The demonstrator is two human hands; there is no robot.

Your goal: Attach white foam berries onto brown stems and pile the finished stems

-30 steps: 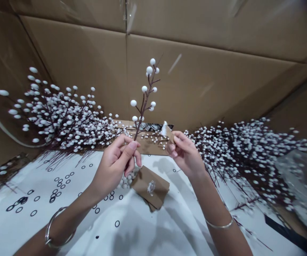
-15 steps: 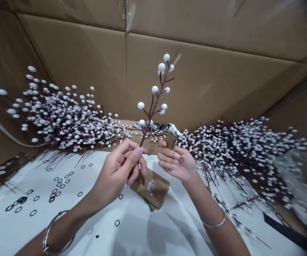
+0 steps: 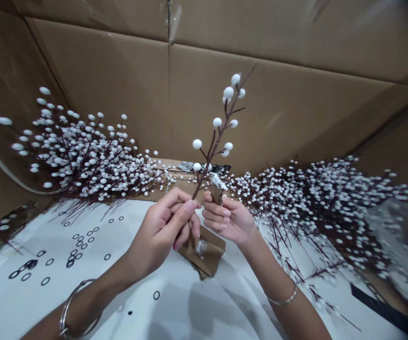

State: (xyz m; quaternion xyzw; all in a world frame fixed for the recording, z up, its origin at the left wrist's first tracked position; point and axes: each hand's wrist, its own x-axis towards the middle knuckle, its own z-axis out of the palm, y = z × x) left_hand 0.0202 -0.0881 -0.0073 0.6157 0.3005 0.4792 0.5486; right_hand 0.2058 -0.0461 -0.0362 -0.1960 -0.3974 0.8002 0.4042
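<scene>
Head view, looking down at both hands. The left hand [image 3: 161, 229] is closed on the lower stem of an artificial berry spray [image 3: 219, 134], pinching it between thumb and curled fingers; the spray rises tilted toward 1 o'clock. The right hand [image 3: 228, 219] is narrowly closed on a small upright cardboard strip [image 3: 217, 193], its tip tufted with white fibre, just beside the stem and not touching it. A metal bangle [image 3: 74, 307] circles the left wrist; a thin bracelet [image 3: 282, 301] circles the right. Below the hands, at 6 o'clock, a torn cardboard piece [image 3: 207, 255] lies on a white sheet [image 3: 94, 302] scattered with black rings [image 3: 72, 255] toward 8 o'clock. Heaped white-berry branches [image 3: 76, 156] [image 3: 324, 203] lie at 10 and 3 o'clock, before a cardboard wall [image 3: 278, 104].
</scene>
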